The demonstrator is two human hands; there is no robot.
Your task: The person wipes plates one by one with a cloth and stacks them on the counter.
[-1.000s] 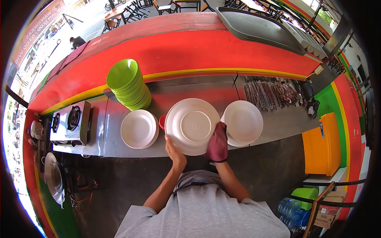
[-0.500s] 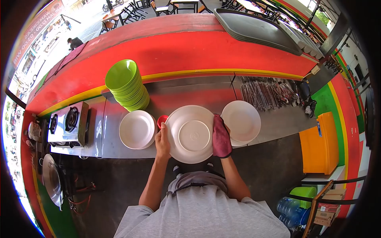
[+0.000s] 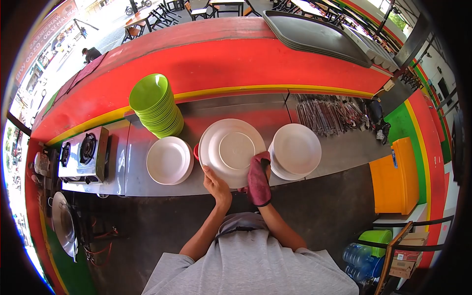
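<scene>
While left hand [image 3: 217,188] holds plate [image 3: 237,150] ahead, cloth [image 3: 256,188] in right hand [image 3: 267,172] touches it.

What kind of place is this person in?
Probably the kitchen of a restaurant or food stall: there's a two-burner stove, a tall stack of green bowls, and tables with chairs beyond the red wall.

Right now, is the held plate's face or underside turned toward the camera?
Its underside: the white plate shows a round foot ring toward the camera.
</scene>
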